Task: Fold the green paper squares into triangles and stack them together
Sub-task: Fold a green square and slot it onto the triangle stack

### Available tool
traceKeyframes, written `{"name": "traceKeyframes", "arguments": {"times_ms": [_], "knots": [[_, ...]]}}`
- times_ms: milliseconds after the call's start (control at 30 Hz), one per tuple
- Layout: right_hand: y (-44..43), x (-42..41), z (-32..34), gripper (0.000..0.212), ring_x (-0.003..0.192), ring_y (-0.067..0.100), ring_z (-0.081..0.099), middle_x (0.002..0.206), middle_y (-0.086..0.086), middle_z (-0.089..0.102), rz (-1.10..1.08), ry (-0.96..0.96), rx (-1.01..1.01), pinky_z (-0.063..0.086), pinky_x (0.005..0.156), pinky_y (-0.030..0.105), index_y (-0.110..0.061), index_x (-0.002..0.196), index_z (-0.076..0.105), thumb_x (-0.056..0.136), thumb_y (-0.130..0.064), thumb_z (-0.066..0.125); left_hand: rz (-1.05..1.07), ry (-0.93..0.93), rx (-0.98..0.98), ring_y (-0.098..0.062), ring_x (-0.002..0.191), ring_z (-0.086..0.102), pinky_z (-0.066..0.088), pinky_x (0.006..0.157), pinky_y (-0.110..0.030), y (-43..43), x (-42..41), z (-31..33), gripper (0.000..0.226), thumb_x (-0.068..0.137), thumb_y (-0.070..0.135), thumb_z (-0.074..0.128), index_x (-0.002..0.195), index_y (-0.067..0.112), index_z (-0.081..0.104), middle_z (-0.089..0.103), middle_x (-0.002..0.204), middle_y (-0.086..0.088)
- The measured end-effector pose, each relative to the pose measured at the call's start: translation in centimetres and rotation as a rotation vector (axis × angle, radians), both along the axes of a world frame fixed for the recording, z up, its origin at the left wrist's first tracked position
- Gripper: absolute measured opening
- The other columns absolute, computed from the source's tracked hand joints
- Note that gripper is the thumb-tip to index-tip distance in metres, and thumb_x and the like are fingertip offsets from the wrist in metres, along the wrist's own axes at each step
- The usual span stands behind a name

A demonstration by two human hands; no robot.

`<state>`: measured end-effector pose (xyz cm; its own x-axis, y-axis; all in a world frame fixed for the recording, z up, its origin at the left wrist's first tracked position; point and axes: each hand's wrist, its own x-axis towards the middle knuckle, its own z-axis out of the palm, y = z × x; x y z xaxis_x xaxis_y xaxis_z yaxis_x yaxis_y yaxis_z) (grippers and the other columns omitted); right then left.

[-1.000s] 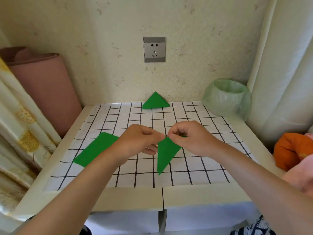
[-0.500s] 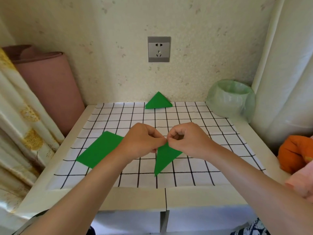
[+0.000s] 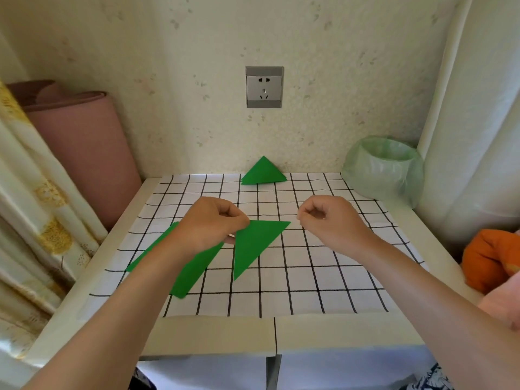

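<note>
My left hand [image 3: 209, 222] pinches one corner of the folded green triangle [image 3: 253, 244] between thumb and fingers; the triangle hangs down from this grip above the checked sheet [image 3: 309, 277] on the worktop [image 3: 213, 336]. My right hand [image 3: 326, 220] is just to the right of the triangle's far corner, curled nearly closed, holding nothing and not touching the paper. Left of the triangle, partly under my left forearm, the flat green paper square [image 3: 194, 270] lies on the sheet. Behind the triangle, against the wall, rests the stack of folded triangles [image 3: 263, 172].
</note>
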<state>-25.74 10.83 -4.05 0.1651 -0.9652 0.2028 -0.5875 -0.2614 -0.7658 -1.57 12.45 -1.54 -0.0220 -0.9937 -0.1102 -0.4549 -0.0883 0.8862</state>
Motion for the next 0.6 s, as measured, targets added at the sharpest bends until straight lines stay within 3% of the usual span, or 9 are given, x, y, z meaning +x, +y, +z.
{"name": "traceKeyframes", "arguments": {"times_ms": [100,233,400,533,600], "knots": [[0.8,1.2,0.1,0.007,0.090,-0.001,0.062,0.094,-0.021,0.069,0.129,0.013,-0.020,0.048,0.080,0.020,-0.036,0.093,0.070,0.089,-0.031,0.068,-0.068,0.022,-0.003,-0.015,0.077,0.073,0.059,0.067,-0.023,0.2,-1.0,-0.1,0.007,0.085,0.014,0.071,0.081,0.009,0.074,0.076,0.078,-0.004],[1.1,2.1,0.0,0.012,0.076,-0.004,0.062,0.075,-0.024,0.069,0.209,0.098,0.029,0.047,0.071,0.019,-0.033,0.081,0.074,0.090,-0.027,0.069,-0.127,-0.014,-0.041,-0.014,0.075,0.072,0.059,0.068,-0.025,0.3,-1.4,-0.5,0.005,0.086,0.016,0.072,0.083,0.014,0.075,0.075,0.079,-0.004],[1.3,2.6,-0.2,0.010,0.073,0.004,0.065,0.075,-0.016,0.071,0.229,0.124,0.054,0.054,0.074,0.031,-0.031,0.079,0.076,0.088,-0.029,0.071,-0.242,-0.186,-0.158,0.005,0.064,0.062,0.047,0.063,-0.012,0.8,-2.1,-1.1,0.008,0.084,0.028,0.072,0.079,0.026,0.077,0.073,0.072,0.015],[1.1,2.6,0.0,0.015,0.070,0.000,0.063,0.072,-0.019,0.070,0.232,0.111,0.059,0.052,0.073,0.026,-0.033,0.075,0.074,0.088,-0.027,0.071,-0.248,-0.199,-0.166,0.000,0.062,0.065,0.050,0.064,-0.016,0.5,-1.5,-0.8,0.010,0.083,0.021,0.073,0.075,0.025,0.078,0.073,0.070,0.012],[0.8,2.2,0.4,0.019,0.069,-0.002,0.064,0.071,-0.020,0.071,0.217,0.081,0.069,0.054,0.074,0.025,-0.034,0.073,0.074,0.088,-0.023,0.071,-0.237,-0.163,-0.124,-0.011,0.068,0.071,0.057,0.069,-0.023,0.1,-0.7,-0.5,0.010,0.084,0.017,0.071,0.078,0.019,0.079,0.075,0.072,0.004]]}}
